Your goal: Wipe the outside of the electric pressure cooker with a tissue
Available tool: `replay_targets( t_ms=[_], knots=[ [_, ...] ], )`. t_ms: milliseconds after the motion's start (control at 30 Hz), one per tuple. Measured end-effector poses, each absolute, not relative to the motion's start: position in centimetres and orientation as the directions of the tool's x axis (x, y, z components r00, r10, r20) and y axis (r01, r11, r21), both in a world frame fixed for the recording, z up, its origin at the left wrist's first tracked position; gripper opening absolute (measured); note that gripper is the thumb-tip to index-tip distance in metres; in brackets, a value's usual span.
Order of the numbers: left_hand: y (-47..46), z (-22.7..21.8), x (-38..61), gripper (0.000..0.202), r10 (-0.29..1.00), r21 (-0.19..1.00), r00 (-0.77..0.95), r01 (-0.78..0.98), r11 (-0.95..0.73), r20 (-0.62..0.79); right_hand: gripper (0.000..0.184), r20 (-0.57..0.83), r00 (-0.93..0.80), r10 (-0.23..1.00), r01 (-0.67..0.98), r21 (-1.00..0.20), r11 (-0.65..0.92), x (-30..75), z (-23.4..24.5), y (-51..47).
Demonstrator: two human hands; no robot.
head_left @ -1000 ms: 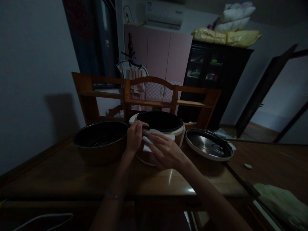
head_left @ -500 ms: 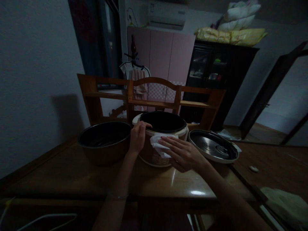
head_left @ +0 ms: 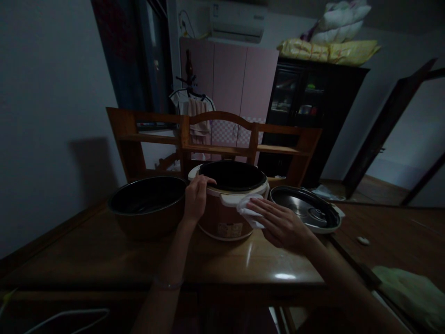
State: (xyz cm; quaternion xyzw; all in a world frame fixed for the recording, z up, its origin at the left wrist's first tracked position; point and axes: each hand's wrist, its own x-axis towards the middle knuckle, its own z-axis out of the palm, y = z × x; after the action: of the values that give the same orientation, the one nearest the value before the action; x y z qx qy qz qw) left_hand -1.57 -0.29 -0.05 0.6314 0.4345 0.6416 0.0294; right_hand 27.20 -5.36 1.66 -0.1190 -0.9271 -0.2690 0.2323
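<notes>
A rice cooker body (head_left: 222,215) with a white rim and dark interior stands on the wooden desk, its top uncovered. My left hand (head_left: 197,197) grips its rim at the left, thumb over the edge. A folded white tissue (head_left: 250,211) is under the fingers of my right hand (head_left: 283,222), pressed to the cooker's outer wall at the front right, beside the white front handle (head_left: 231,199). The dark inner pot (head_left: 148,218) sits to the left of the cooker. On the right lies the round lid (head_left: 306,208), its metal inner side facing up.
The wooden desk (head_left: 243,264) has a low shelf (head_left: 219,148) along its back edge. A wall (head_left: 59,139) borders it on the left. Beyond stand a pink wardrobe (head_left: 227,79) and a dark cabinet (head_left: 313,120). A pale green bag (head_left: 410,292) lies at the lower right.
My right hand has slid the tissue to the right along the cooker's front, uncovering the white handle and the label. My left hand keeps its place on the rim. The view has shifted slightly.
</notes>
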Motion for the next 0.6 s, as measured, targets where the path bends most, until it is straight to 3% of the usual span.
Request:
replay_targets(
  t_ms=[333,600],
  knots=[
    [-0.3,0.0,-1.5,0.05,0.59,0.599,-0.207,0.52,-0.61,0.78,0.059,0.562,-0.805,0.189,0.45,0.371,0.812,29.0,-0.4,-4.5],
    [-0.2,0.0,-1.6,0.047,0.581,0.586,-0.194,0.519,-0.623,0.79,0.059,0.799,-0.589,0.118,0.468,0.218,0.857,28.5,-0.7,-4.4]
  ],
)
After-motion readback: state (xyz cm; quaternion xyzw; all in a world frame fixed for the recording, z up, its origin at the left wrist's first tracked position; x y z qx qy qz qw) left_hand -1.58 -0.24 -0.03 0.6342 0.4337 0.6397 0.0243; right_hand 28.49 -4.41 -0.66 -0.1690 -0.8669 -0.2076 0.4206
